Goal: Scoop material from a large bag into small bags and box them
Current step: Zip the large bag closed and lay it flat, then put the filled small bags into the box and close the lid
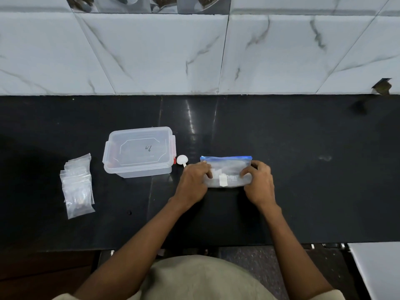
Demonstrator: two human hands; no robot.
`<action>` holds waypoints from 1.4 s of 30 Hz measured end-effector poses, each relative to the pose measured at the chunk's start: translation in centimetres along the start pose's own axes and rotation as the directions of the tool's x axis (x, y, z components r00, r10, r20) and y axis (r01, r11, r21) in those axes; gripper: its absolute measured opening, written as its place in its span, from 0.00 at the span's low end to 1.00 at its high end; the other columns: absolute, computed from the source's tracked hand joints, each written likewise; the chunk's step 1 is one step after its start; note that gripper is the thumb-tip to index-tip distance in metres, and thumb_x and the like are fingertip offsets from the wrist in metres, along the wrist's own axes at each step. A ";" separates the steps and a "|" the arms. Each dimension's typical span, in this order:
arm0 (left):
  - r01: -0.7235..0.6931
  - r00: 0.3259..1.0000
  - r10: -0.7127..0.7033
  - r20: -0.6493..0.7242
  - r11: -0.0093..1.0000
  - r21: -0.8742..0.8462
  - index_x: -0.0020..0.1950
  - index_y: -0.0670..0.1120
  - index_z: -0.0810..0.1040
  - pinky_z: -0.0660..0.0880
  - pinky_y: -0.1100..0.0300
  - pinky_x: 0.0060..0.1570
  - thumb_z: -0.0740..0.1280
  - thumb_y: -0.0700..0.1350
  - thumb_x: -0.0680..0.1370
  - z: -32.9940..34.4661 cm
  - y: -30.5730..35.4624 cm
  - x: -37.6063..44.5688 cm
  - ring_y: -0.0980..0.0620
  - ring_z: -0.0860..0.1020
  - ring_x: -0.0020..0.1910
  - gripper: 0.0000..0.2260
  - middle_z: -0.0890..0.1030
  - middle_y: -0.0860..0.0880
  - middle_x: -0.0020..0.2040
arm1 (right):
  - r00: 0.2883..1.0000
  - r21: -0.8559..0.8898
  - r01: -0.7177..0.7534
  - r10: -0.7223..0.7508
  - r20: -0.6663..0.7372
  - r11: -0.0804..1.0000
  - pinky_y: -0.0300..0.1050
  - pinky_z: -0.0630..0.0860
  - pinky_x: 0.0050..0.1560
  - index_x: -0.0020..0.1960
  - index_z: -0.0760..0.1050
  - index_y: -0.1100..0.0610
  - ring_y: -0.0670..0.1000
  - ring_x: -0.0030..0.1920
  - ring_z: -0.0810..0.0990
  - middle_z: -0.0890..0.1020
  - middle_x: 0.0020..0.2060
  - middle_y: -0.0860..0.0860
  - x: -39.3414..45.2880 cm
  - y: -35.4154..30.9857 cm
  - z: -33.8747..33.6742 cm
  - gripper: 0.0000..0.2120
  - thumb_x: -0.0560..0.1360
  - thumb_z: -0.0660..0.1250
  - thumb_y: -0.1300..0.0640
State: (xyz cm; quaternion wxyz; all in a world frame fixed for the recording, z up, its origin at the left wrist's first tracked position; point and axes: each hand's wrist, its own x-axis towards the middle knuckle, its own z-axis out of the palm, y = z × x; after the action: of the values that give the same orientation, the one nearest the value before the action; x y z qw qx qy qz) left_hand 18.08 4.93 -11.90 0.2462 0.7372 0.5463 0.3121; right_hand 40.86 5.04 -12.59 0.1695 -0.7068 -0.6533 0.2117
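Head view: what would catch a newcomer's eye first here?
Both hands, left and right, hold a blue-zipped bag by its ends at the middle of the black counter. Left of it stands a clear lidded box, with a white scoop between them. Farther left lies a pile of small clear bags.

I see a dark countertop (303, 191) carrying a pile of small clear bags (78, 187), a lidded clear box (139, 151), a white scoop (182, 160) and the blue-zip large bag (227, 172), contents unclear.
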 end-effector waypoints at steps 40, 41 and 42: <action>0.058 0.900 0.005 -0.436 0.990 0.130 0.59 0.42 0.78 0.73 0.54 0.60 0.63 0.32 0.71 -8.4 -1.6 -0.3 0.47 0.75 0.57 0.18 0.80 0.45 0.57 | 0.970 0.278 0.240 -0.218 -0.110 0.930 0.51 0.71 0.65 0.73 0.70 0.59 0.56 0.68 0.71 0.76 0.67 0.56 0.8 -17.3 4.7 0.21 0.81 0.64 0.54; 0.094 0.888 -0.030 -0.459 0.989 0.116 0.59 0.42 0.78 0.73 0.54 0.60 0.63 0.31 0.70 -9.6 -2.3 -0.6 0.47 0.74 0.57 0.19 0.80 0.46 0.57 | 0.969 0.268 0.247 -0.231 -0.089 0.931 0.52 0.71 0.66 0.74 0.68 0.59 0.55 0.69 0.70 0.75 0.67 0.56 1.0 -18.4 4.9 0.23 0.81 0.64 0.54; 0.120 0.876 -0.053 -0.480 0.987 0.110 0.60 0.43 0.78 0.73 0.53 0.60 0.63 0.31 0.70 -11.1 -3.2 -0.9 0.48 0.74 0.58 0.20 0.80 0.47 0.58 | 0.968 0.251 0.250 -0.241 -0.067 0.935 0.52 0.70 0.66 0.75 0.67 0.58 0.55 0.68 0.69 0.74 0.68 0.56 1.1 -19.7 5.4 0.25 0.80 0.65 0.53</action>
State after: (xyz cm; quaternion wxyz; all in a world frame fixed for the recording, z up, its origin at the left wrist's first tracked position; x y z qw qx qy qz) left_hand 7.74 5.23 -6.77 0.0673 0.6280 0.6425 0.4339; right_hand 21.34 7.68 -7.17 0.2961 -0.5955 -0.7003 0.2594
